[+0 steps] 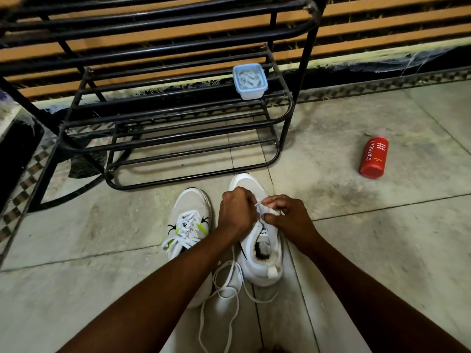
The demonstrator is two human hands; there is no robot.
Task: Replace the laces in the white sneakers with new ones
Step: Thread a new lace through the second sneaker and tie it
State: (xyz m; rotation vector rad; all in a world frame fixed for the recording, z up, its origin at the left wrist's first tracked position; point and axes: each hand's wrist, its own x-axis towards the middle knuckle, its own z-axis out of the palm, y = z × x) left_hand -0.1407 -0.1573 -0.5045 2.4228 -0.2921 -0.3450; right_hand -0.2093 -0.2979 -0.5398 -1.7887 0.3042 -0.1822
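White mesh sneakers [257,240] stand on the tiled floor [369,225]. We find left hand [235,212] and right hand [288,217] fingers pinching the white flat lace [224,289] at the right shoe's eyelets. Risk: slack lace snagging, skipping an eyelet.

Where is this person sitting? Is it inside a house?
Probably a home's entryway or porch, though I can't be sure. A black metal shoe rack stands on a tiled floor by a slatted wall, and two white sneakers sit before it.
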